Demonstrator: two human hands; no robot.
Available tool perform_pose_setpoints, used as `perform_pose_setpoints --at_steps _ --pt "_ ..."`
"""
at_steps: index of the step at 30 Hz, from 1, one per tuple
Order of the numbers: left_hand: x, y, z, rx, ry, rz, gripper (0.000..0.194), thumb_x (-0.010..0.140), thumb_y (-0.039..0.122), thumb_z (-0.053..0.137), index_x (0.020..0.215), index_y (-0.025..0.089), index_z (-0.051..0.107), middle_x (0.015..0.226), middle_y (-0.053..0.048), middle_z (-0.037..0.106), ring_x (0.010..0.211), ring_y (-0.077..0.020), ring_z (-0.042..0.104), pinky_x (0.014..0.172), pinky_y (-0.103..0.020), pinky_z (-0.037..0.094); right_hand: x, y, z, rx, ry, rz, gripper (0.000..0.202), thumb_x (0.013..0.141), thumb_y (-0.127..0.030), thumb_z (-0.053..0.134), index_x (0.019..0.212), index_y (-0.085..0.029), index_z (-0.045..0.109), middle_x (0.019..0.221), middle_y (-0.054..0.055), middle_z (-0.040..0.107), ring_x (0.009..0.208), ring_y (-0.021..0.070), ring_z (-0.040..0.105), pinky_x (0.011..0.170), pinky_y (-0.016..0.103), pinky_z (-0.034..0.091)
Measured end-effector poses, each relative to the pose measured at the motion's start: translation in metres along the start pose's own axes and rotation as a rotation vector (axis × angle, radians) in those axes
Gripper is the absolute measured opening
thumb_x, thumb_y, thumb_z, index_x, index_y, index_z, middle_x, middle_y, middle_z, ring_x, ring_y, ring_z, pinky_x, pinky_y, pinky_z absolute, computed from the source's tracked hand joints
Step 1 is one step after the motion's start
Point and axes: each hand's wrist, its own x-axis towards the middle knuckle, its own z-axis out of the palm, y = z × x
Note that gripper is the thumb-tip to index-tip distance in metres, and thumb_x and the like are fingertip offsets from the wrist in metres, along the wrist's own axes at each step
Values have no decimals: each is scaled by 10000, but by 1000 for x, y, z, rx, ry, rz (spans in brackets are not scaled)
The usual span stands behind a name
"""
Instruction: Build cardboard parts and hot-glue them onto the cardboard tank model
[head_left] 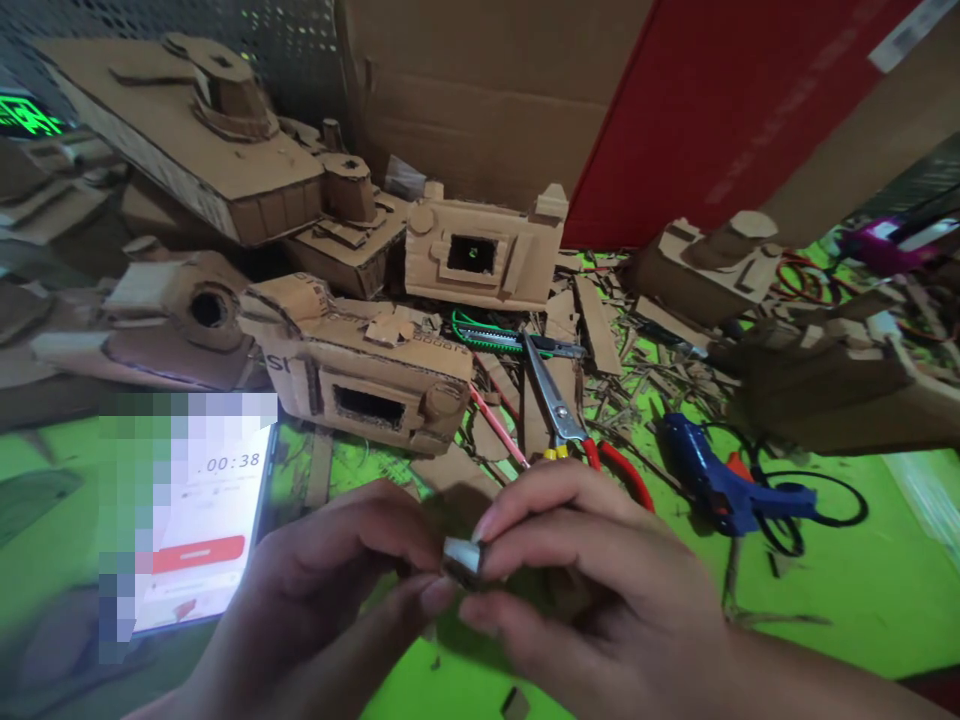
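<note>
Across the flat green bench (pixel 847 590)
A rectangular white-screened phone (pixel 214 510) lies left, a blue pistol-shaped plastic glue gun (pixel 716 480) right; between them, red-handled metal scissors (pixel 561 412) lie before a boxy brown cardboard model (pixel 505 240).

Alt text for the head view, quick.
Left hand and right hand hold a small piece over a green table. Beyond them lie scissors, a green knife and cardboard models; a phone is at left, a blue glue gun at right.
</note>
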Motion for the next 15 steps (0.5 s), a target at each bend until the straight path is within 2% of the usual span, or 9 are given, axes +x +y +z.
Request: perform_pose_setpoints --at_steps 3,5,8,12,15 --pt "0 2 -4 233 -7 262 237 850 38 709 928 258 749 796 26 783 629 -113 732 552 -149 587 -2 1 5 39 24 41 172 801 -67 869 833 -233 832 911 44 774 775 154 739 697 248 645" --pt "-1 3 -8 343 -45 347 314 845 -4 662 1013 253 728 870 15 793 687 -105 763 613 -142 608 -4 0 8 145 10 138 178 800 -54 847 797 -226 805 917 40 753 766 142 711 690 249 625" --pt "-4 5 -11 484 -98 395 366 832 -25 650 1056 262 683 889 12 788 711 -109 784 658 -140 637 -6 0 11 303 -5 255 180 788 -59 852 770 -222 776 927 27 708 732 121 668 676 247 595" --pt "-7 5 -12 557 -42 465 396 813 -39 614 1069 259 664 890 7 782 698 -115 793 665 -127 651 -6 1 12 403 -22 357 189 774 -79 909 802 -221 788 949 22 687 722 111 634 679 242 578" --pt "-9 4 -9 543 -5 473 410 829 -51 594 1092 251 681 928 2 781 734 -117 793 691 -137 659 -7 3 12 421 -19 362 211 752 -116 960 812 -224 789 966 27 681 743 125 639 692 256 584"
